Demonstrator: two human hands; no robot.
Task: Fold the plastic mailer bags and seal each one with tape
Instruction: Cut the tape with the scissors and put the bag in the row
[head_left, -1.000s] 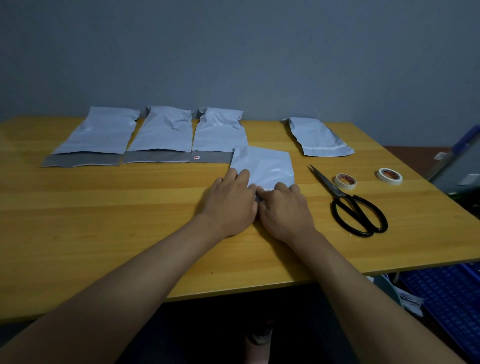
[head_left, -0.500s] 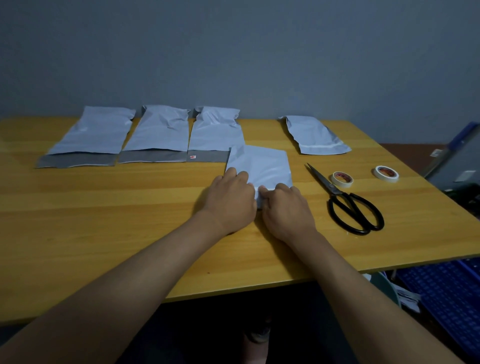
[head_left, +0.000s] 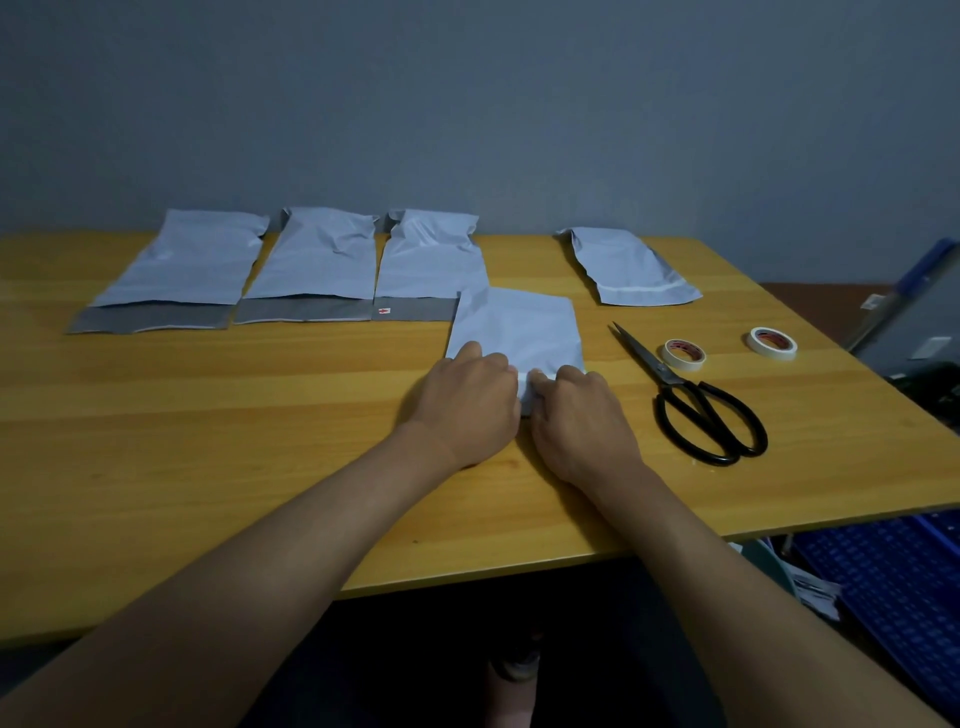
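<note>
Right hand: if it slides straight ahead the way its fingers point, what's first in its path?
The right hand already rests on the pale folded plastic mailer bag; beyond that bag, probably bare wooden table, then the grey wall.

Left hand (head_left: 467, 405) and right hand (head_left: 576, 415) side by side, knuckles up, fingers curled.

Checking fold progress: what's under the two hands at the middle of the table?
The near edge of a white mailer bag lies under the left hand and right hand on the table. The edge itself is covered.
</note>
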